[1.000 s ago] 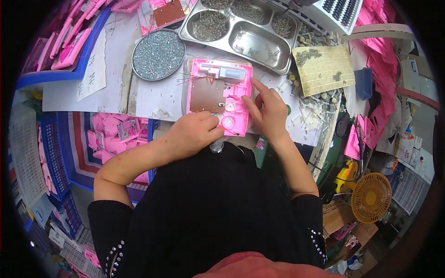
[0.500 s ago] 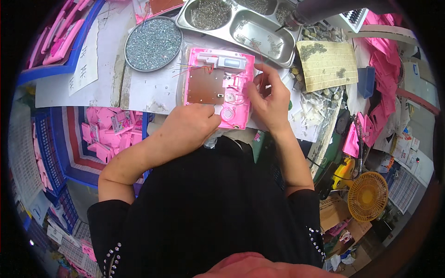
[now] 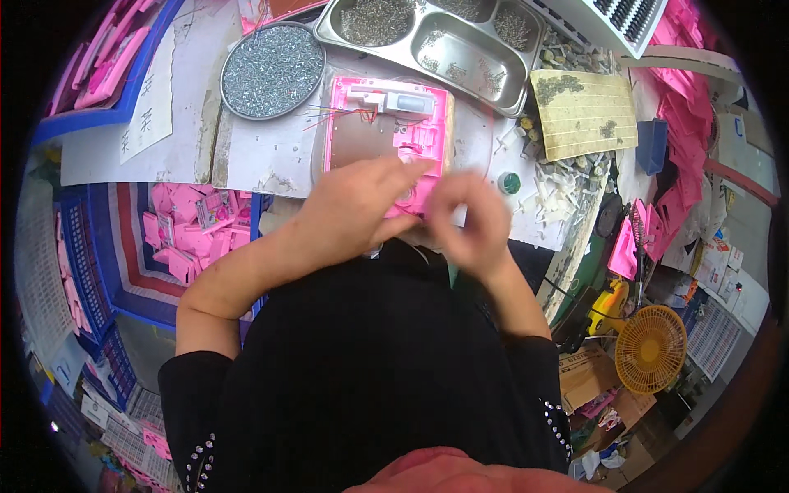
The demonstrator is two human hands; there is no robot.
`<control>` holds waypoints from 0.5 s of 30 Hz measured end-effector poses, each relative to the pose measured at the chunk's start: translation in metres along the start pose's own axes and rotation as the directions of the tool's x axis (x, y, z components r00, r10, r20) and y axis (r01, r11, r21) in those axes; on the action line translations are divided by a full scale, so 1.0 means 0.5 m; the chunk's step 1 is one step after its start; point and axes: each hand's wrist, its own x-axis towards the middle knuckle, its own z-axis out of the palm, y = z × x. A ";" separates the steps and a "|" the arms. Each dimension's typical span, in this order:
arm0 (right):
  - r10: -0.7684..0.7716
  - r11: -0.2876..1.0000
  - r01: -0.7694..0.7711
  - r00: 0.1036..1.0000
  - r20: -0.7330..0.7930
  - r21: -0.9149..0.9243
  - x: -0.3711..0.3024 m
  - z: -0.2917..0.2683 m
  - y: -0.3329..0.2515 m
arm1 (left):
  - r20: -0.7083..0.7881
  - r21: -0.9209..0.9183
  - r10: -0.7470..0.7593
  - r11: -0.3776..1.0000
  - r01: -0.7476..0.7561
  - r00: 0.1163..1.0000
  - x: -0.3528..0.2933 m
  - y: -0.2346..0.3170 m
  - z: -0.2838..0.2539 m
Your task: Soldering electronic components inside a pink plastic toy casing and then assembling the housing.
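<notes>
A pink plastic casing lies on the worktable in front of me. It holds a brown board, a grey-white module along its far side and thin red and dark wires. My left hand lies over the near part of the casing, fingers reaching right and thumb by the near edge, closed on it. That hand hides part of the inside. My right hand is beside the casing's near right corner. Its fingers look curled but are smeared by motion; whether they hold anything cannot be made out.
Beyond the casing stand a round dish of screws and a metal compartment tray of small metal parts. Rightward lie a yellowish sheet, white plastic pieces and a small round green item. A blue crate of pink parts sits left.
My right hand has come down toward the casing's near right corner. My left hand has shifted, fingers now stretched further right. The dark screwdriver-like tool over the metal tray has left the view.
</notes>
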 end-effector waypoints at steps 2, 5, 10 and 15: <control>-0.287 0.930 0.178 0.898 0.334 0.321 0.016 -0.018 -0.055 | 0.068 -0.003 0.097 0.995 -0.097 0.993 -0.012 -0.010 0.008; 0.019 0.803 0.012 0.999 -0.044 0.596 0.035 -0.033 -0.061 | 0.128 0.077 0.219 0.970 -0.230 0.967 -0.061 -0.026 0.008; -0.053 0.942 0.146 0.953 0.297 -0.301 0.003 0.029 0.032 | -0.053 0.112 0.256 0.962 -0.249 0.965 -0.069 -0.032 -0.021; -0.017 0.906 0.132 0.960 0.278 -0.402 0.025 0.066 -0.016 | -0.255 0.110 -0.166 0.974 0.199 0.952 -0.134 -0.059 -0.066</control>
